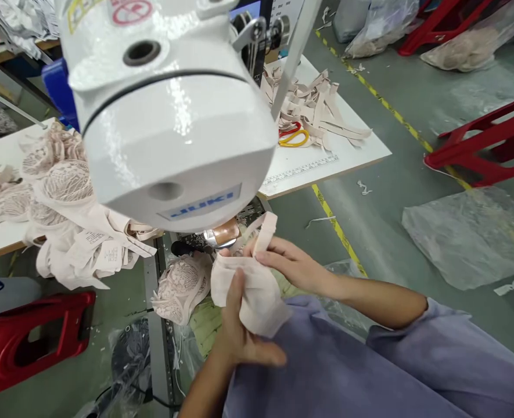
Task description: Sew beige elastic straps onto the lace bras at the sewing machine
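A beige bra lies across my lap, with one plain cup (pixel 263 296) facing up and one lace cup (pixel 180 287) hanging to the left beside the machine's edge. My left hand (pixel 239 337) grips the plain cup from below, one digit laid over its surface; fingertips peek out behind its upper edge. At that upper edge my right hand (pixel 287 261) pinches the base of a short beige strap (pixel 266 232), which stands up in a loop. Some fingers of both hands are hidden behind the fabric.
A white JUKI sewing machine head (pixel 182 139) looms just above my hands. Finished-looking lace bras (pixel 67 183) are heaped on the left table. To the right, fabric strips (pixel 322 107), scissors (pixel 295 138) and a ruler (pixel 300 170) lie on a white tabletop. Red stools (pixel 492 145) stand around.
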The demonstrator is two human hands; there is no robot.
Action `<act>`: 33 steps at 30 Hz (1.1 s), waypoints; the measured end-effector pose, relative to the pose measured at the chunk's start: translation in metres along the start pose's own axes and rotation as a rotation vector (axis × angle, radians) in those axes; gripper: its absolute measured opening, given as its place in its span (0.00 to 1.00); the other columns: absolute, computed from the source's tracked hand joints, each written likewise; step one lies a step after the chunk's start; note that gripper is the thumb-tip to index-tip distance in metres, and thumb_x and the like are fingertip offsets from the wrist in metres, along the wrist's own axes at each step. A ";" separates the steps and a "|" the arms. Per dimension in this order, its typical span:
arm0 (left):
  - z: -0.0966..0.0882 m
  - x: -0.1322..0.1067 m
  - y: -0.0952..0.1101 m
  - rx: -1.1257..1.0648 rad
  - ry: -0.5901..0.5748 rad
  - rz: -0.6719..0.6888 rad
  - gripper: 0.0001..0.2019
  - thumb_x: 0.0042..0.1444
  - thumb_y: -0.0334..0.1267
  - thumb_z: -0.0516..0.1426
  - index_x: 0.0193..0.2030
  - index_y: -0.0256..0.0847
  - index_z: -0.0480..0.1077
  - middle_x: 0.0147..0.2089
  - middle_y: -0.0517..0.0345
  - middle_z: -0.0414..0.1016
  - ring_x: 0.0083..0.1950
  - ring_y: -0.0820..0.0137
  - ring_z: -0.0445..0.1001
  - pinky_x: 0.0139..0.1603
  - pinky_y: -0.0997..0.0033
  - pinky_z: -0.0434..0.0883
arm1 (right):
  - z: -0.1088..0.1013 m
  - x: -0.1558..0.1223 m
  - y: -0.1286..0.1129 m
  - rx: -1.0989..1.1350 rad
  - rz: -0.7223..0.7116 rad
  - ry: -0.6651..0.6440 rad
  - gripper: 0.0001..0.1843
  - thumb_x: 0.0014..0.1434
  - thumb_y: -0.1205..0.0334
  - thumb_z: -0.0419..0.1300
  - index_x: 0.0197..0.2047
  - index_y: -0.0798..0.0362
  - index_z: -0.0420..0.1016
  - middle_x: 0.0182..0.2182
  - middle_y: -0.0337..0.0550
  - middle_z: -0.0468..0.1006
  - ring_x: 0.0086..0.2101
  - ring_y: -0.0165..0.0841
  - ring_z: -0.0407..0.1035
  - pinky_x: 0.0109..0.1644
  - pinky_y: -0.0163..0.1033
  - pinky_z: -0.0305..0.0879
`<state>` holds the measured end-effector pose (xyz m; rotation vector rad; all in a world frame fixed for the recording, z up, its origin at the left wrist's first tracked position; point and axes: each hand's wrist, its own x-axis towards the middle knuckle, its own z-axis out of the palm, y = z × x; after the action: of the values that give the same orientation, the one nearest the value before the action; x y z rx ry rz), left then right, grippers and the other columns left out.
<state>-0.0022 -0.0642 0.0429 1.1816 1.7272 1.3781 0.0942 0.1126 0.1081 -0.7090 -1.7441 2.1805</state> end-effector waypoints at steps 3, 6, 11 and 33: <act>-0.014 0.024 0.007 0.254 0.006 0.196 0.53 0.53 0.59 0.63 0.77 0.48 0.39 0.75 0.39 0.53 0.73 0.45 0.58 0.69 0.44 0.63 | -0.008 0.033 0.001 -0.416 -0.266 0.182 0.13 0.63 0.52 0.57 0.32 0.52 0.70 0.38 0.45 0.71 0.38 0.36 0.64 0.43 0.42 0.64; -0.022 0.044 0.013 0.522 -0.043 0.061 0.45 0.60 0.49 0.61 0.77 0.48 0.40 0.76 0.44 0.54 0.70 0.52 0.64 0.64 0.54 0.70 | -0.012 0.062 0.006 -0.443 -0.300 0.286 0.08 0.58 0.57 0.59 0.33 0.51 0.67 0.37 0.42 0.68 0.35 0.33 0.62 0.40 0.40 0.63; -0.027 0.056 0.016 0.656 -0.025 0.044 0.39 0.60 0.46 0.62 0.75 0.55 0.52 0.71 0.56 0.64 0.64 0.54 0.72 0.60 0.61 0.73 | -0.015 0.084 0.012 -0.001 -0.132 0.151 0.10 0.60 0.58 0.56 0.45 0.50 0.66 0.39 0.40 0.73 0.34 0.31 0.67 0.37 0.37 0.67; -0.044 0.064 0.038 0.684 -0.011 -0.184 0.31 0.61 0.48 0.60 0.71 0.52 0.61 0.58 0.49 0.77 0.36 0.65 0.78 0.21 0.75 0.56 | -0.028 0.109 -0.029 -0.531 -0.366 0.101 0.06 0.62 0.62 0.57 0.34 0.50 0.74 0.41 0.44 0.74 0.45 0.41 0.69 0.55 0.53 0.71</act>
<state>-0.0566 -0.0210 0.0946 1.3143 2.3216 0.6743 0.0139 0.1964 0.1092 -0.5370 -2.2124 1.4314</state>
